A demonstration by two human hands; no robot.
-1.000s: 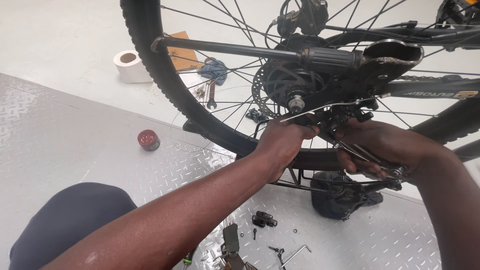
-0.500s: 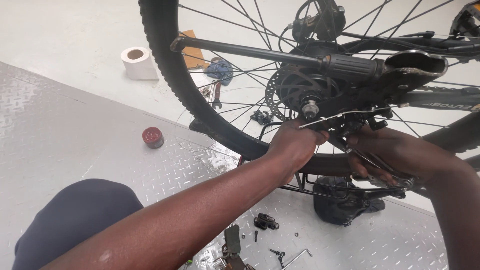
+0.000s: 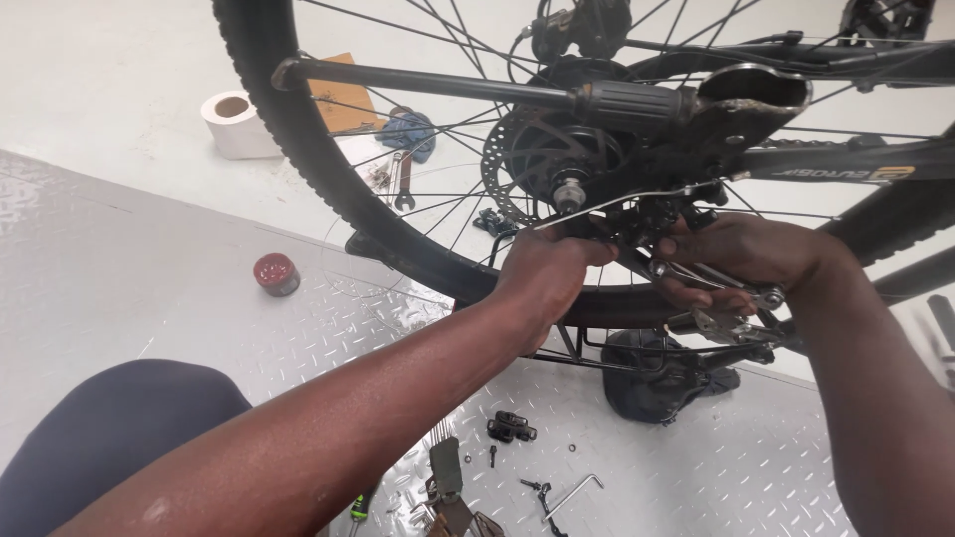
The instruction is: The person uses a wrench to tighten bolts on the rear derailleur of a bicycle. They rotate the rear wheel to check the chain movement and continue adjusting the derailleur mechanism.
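Note:
An upside-down bicycle fills the top of the view, its rear wheel [image 3: 298, 169] with black tyre and spokes around the hub and disc rotor [image 3: 542, 164]. My left hand [image 3: 542, 278] reaches up just below the axle and pinches a thin metal cable [image 3: 617, 204] near the hub. My right hand [image 3: 736, 259] is closed around the rear derailleur [image 3: 662, 224], with pliers [image 3: 731, 323] pinned under its fingers. The black frame stay [image 3: 428, 85] runs above both hands.
Diamond-plate metal floor [image 3: 119, 259] lies under me. On it lie a small red cap [image 3: 276, 272], loose bolts, a black clip [image 3: 511, 427], a hex key [image 3: 572, 492] and a screwdriver. A paper roll [image 3: 234, 124], spanners and a blue rag sit behind the wheel. The saddle [image 3: 657, 378] rests on the floor.
The view has drifted, so the wheel and hub sit further right in the frame. Both hands stay at the derailleur below the axle, shifting only slightly.

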